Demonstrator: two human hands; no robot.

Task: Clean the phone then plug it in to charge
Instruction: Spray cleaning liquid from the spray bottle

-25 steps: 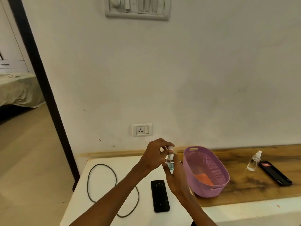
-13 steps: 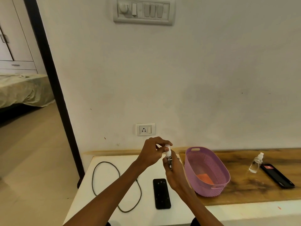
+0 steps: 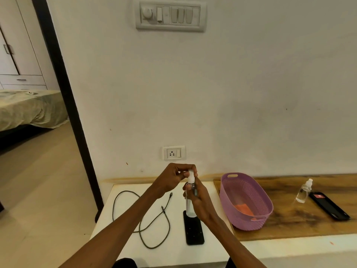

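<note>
Spray bottle (image 3: 190, 202) gripped upright in right hand (image 3: 201, 202); cap (image 3: 190, 176) pinched by left hand (image 3: 173, 178), above phone (image 3: 193, 229).

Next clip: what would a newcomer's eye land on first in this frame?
Most likely the two hands meeting at centre: the right hand holds a clear spray bottle upright while the left hand pinches its white cap, just above a black phone lying flat on the white table. Next, the purple basket to the right on the wooden top, and the looped cable to the left of the phone.
</note>
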